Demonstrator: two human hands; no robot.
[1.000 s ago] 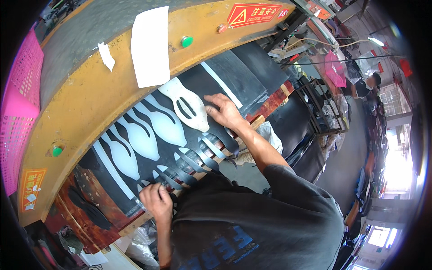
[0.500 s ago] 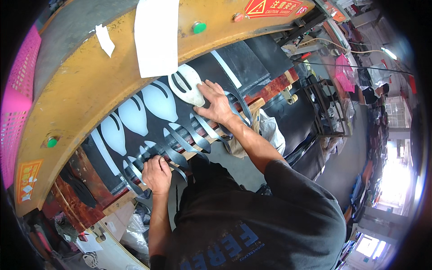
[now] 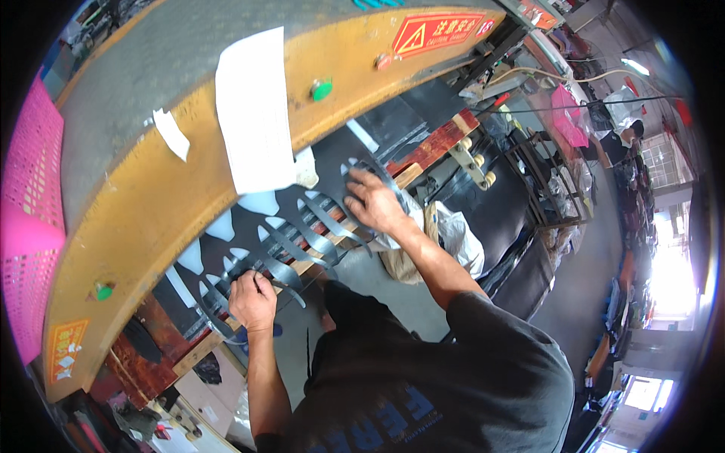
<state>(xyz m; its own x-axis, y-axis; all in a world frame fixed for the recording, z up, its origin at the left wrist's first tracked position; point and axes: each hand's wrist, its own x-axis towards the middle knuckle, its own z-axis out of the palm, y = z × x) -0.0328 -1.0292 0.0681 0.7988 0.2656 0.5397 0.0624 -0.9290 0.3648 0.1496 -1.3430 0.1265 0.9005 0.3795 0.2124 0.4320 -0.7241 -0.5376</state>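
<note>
A black sheet lies under the yellow machine beam, with leaf-shaped white patches showing in it. Along its near edge, black strips curl up and hang over. My left hand is closed on the sheet's near edge, among the strips at the left; its fingertips are partly hidden. Farther right, my right hand rests on the sheet beside a curled strip, fingers bent and apart, gripping nothing visible. Just beyond it, a pale slotted template shows only in part behind a hanging paper.
The yellow beam crosses above the sheet and carries a green button and white paper. A pink basket stands left. White sacks and a dark metal rack are right. Another person is far right.
My right hand has come off the pale template and moved nearer, to the sheet's edge. The beam now hides most of the template and white patches. My left hand stays at the edge.
</note>
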